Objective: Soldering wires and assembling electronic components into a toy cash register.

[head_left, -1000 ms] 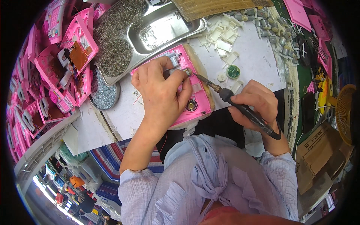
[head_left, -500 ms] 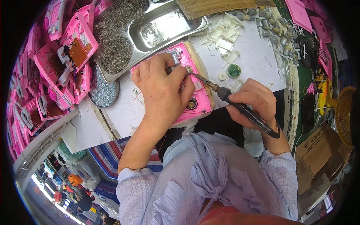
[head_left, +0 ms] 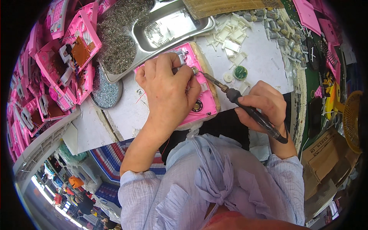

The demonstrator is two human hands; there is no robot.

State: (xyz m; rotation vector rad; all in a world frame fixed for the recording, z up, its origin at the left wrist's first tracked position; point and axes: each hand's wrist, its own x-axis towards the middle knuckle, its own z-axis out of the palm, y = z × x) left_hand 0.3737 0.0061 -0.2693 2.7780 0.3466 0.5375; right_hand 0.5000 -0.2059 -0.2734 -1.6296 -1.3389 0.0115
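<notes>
A pink plastic toy housing (head_left: pixel 209 100) lies on a pale padded block (head_left: pixel 211 69), with small parts and a round black speaker (head_left: pixel 197 106) in it. My left hand (head_left: pixel 165 86) rests over its left half, fingers curled and closed near the metal parts; what they pinch is hidden. My right hand (head_left: pixel 264 107) grips the black handle of a soldering iron (head_left: pixel 249 109). Its tip points left to a small metal part (head_left: pixel 194 70) beside my left fingers; whether they touch I cannot tell. A thin red wire (head_left: pixel 141 97) sticks out left of the housing.
Behind stands a metal tray (head_left: pixel 172 32) of springs, with a round dish of screws (head_left: pixel 103 90) beside it. White plastic brackets (head_left: pixel 232 42), small motors (head_left: pixel 283 30) and a green round tin (head_left: pixel 240 72) lie right. Pink housings (head_left: pixel 80 46) are piled left.
The soldering iron and my right hand have shifted slightly right, the tip a little farther from my left fingers. My left hand stays almost in place on the housing.
</notes>
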